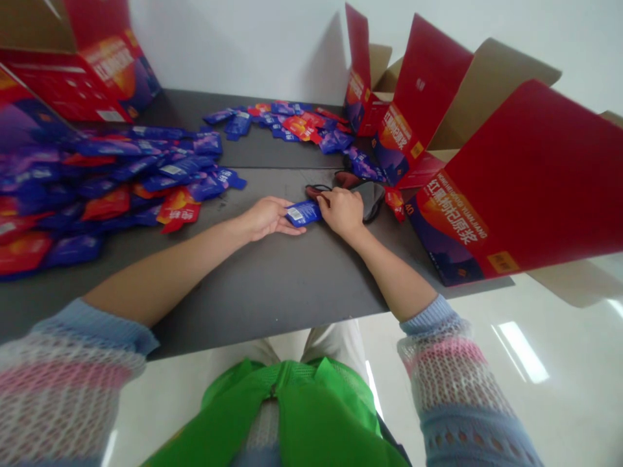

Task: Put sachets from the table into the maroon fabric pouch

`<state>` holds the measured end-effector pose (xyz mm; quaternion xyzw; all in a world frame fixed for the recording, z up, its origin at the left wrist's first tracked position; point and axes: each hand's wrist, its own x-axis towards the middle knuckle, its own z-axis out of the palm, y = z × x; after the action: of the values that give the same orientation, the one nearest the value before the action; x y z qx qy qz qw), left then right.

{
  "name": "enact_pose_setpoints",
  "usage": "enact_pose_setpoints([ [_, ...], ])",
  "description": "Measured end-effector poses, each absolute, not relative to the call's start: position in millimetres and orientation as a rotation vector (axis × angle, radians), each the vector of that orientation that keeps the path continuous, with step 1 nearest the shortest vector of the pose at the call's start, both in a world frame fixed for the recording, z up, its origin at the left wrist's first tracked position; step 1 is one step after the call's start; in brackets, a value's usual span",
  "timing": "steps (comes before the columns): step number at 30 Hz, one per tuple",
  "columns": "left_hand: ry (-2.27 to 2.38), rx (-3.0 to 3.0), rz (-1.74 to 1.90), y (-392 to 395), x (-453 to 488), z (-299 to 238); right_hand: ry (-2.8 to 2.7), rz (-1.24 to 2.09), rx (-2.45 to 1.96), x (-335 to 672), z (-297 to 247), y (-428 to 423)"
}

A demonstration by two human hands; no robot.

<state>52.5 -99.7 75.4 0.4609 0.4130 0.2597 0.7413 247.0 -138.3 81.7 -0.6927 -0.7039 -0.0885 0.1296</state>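
Note:
A small blue sachet (302, 213) with a white label lies on the dark grey table (272, 279) between my hands. My left hand (267, 218) rests palm down with its fingers curled against the sachet's left end. My right hand (342, 211) is closed in a pinch on the sachet's right end. Just behind my right hand lies a dark pouch-like object (370, 196) with a red edge.
A large heap of blue and red sachets (97, 188) covers the table's left side. A smaller scatter (292, 123) lies at the back. Open red cartons (516, 188) stand at the right and another (82, 71) at the back left. Green fabric (296, 415) lies in my lap.

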Motion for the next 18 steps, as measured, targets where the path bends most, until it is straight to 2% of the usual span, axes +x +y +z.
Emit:
enact_pose_setpoints([
  [11,0.783,0.957,0.567,-93.3,49.6,70.1,-2.063,-0.373,-1.968,232.2,75.1,-151.2],
  [18,0.870,0.854,0.666,-93.4,53.7,73.2,-2.387,-0.232,-1.563,220.9,77.7,-158.4],
])
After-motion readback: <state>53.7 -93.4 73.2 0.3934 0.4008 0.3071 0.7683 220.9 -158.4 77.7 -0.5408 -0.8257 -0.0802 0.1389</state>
